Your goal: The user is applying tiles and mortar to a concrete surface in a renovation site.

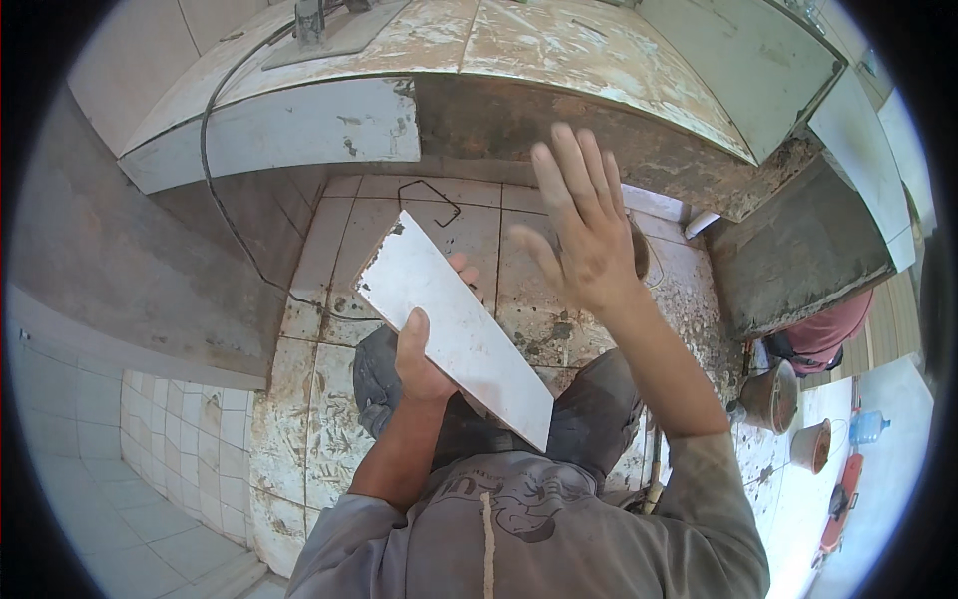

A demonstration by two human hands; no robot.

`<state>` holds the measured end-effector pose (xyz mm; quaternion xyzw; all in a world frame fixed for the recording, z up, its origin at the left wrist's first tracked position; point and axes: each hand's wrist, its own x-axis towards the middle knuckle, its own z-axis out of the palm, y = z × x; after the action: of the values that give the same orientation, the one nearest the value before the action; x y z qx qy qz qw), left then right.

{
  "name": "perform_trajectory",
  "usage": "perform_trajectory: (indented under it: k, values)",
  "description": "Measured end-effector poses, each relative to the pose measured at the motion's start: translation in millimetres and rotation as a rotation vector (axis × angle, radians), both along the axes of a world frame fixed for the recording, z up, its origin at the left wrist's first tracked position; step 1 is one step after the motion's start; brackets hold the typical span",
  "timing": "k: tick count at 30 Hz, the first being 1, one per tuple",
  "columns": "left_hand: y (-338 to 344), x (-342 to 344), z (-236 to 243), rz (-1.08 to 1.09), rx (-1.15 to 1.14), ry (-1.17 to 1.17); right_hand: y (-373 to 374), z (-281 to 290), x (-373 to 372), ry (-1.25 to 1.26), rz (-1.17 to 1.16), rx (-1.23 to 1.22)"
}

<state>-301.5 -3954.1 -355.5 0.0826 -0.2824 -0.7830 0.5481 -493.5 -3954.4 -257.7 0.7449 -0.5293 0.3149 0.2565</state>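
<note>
At the bottom centre of the frame are my grey sleeves and bent knees; just above them my left hand (pixel 424 359) is clamped on a long white rectangular ceramic tile (pixel 454 324), thumb on its face, fingers behind its edge; the tile slants from the lower centre toward the upper left; my right hand (pixel 579 225), right of centre, is raised with fingers spread apart, holding nothing; beneath lies a mortar-stained tiled floor (pixel 319 419); a thin black cable (pixel 215 200) curves at the upper left; a dirty white worktop slab (pixel 559 50) spans the top; a brown bucket (pixel 773 394) sits at the right edge.
</note>
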Motion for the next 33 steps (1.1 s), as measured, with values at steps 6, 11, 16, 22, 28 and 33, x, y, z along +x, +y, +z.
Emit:
perform_trajectory:
  k: [6, 11, 16, 22, 28, 33]
  values:
    - [-3.9, 6.5, -7.0, 0.044, -0.034, -0.107, -41.6, -1.4, -7.4, 0.125, -0.128, -0.035]
    - [-14.9, 19.8, -28.4, 0.06, -0.073, -0.121, -41.7, -8.5, -0.1, 0.111, -0.303, -0.081]
    - [-12.7, 17.8, -7.8, 0.144, -0.043, -0.172, -37.8, -14.1, 10.4, -0.029, -0.27, -0.06]
    - [-11.1, 15.9, 3.7, 0.083, -0.087, -0.143, 6.7, -38.3, 8.5, -0.131, -0.212, 0.038]
    - [-14.6, -3.9, -2.7, 0.114, 0.179, -0.147, 79.8, -88.1, 36.1, -0.77, 0.205, 0.886]
    - [-8.7, -24.3, -20.6, 0.072, 0.302, -0.203, 96.6, -106.5, 39.6, -0.761, 0.198, 0.9]
